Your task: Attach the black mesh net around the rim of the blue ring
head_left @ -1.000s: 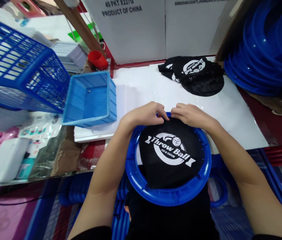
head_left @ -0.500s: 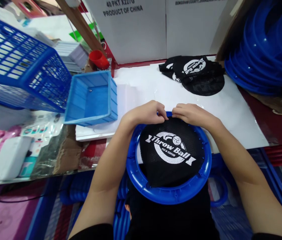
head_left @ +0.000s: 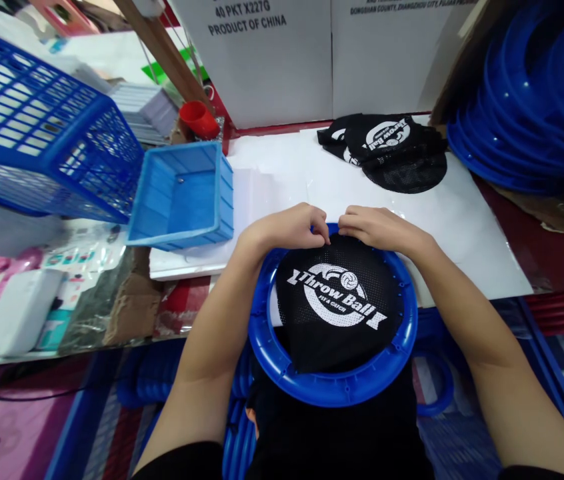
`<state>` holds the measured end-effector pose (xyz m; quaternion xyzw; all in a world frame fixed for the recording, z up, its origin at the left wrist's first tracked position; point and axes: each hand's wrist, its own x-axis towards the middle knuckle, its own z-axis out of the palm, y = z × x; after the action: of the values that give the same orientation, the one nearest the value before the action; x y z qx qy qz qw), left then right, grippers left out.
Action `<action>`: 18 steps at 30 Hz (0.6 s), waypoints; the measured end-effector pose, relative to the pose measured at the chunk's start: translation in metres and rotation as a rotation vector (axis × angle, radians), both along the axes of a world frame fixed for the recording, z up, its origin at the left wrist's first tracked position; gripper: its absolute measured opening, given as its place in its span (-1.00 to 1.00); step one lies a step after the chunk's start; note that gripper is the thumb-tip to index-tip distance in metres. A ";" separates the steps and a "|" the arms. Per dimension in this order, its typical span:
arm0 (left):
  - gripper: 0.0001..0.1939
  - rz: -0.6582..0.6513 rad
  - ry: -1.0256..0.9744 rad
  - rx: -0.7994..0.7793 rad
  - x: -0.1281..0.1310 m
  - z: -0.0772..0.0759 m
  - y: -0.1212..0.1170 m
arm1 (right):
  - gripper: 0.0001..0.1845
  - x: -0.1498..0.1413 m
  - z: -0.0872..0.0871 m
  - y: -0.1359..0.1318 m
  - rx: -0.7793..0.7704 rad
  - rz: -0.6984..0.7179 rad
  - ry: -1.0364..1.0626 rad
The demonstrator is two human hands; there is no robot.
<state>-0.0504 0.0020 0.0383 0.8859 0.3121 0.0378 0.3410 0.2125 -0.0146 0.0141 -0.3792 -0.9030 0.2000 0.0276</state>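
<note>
A blue plastic ring [head_left: 332, 390] lies at the near edge of the white sheet, partly over my lap. A black mesh net [head_left: 337, 307] printed "Throw Ball" is stretched over it. My left hand [head_left: 289, 229] and my right hand [head_left: 379, 229] sit side by side at the ring's far rim, fingers curled and pinching the net's edge against the rim. The fingertips nearly touch each other.
A pile of black mesh nets [head_left: 392, 150] lies at the back right. Stacked blue rings [head_left: 522, 120] stand at the right. A light blue tray [head_left: 182, 197] and a blue basket [head_left: 37, 127] sit at the left, a red cup [head_left: 197, 119] behind. White cartons [head_left: 282, 60] stand at the back.
Both hands stay at the far rim with only slight finger shifts on the net's edge. The view has shifted a little.
</note>
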 end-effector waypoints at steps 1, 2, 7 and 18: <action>-0.67 -0.003 0.008 0.009 0.001 0.000 -0.001 | -0.74 0.000 -0.001 0.000 -0.008 0.002 0.010; -0.67 -0.006 0.011 0.015 0.001 -0.001 -0.001 | -0.74 0.000 -0.001 0.000 -0.010 0.002 0.010; -0.66 -0.013 -0.044 0.039 -0.001 -0.001 -0.002 | -0.78 -0.001 0.007 -0.007 0.004 -0.042 -0.080; -0.82 0.251 0.094 0.327 0.000 0.005 -0.009 | -0.71 0.087 0.020 0.004 -0.008 -0.383 0.010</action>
<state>-0.0503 -0.0068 0.0436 0.8844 0.4253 0.0889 0.1706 0.2994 -0.0105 0.0338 -0.5432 -0.8134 0.1967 0.0682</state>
